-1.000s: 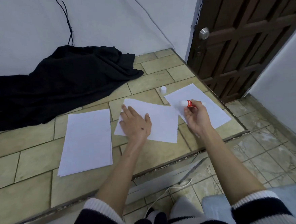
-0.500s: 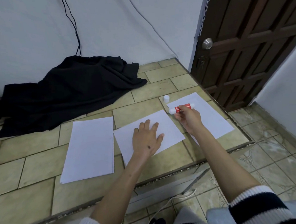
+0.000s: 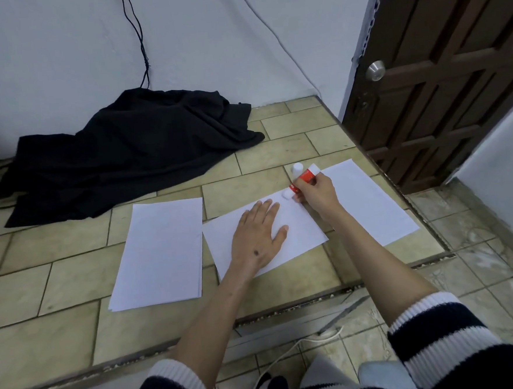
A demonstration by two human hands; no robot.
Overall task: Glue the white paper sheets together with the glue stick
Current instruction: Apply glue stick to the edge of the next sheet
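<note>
Three lots of white paper lie on the tan tiled floor. At the left is a stack with its edges slightly fanned. In the middle is a single sheet, turned at a slant, and to the right a third sheet runs under the right forearm toward the door.

The left hand lies flat on the middle sheet, palm down, fingers straight and close together, thumb out to the side, pressing the paper to the floor. The right hand has its fingers curled round the glue stick, a red tube with white ends, held tilted with its lower white tip down at the far right corner of the middle sheet; whether the tip touches the paper cannot be told. A small white cap stands on the tile just behind the stick, close to the right hand.

A heap of black cloth sits against the white wall, well back from the stack, with dark cables hanging down the wall above it. A brown panelled door with a metal knob closes the right side. Nearer the person, a metal floor strip divides the tan tiles from paler ones, and a white cord trails across those. Both sleeves are dark with white cuffs.
</note>
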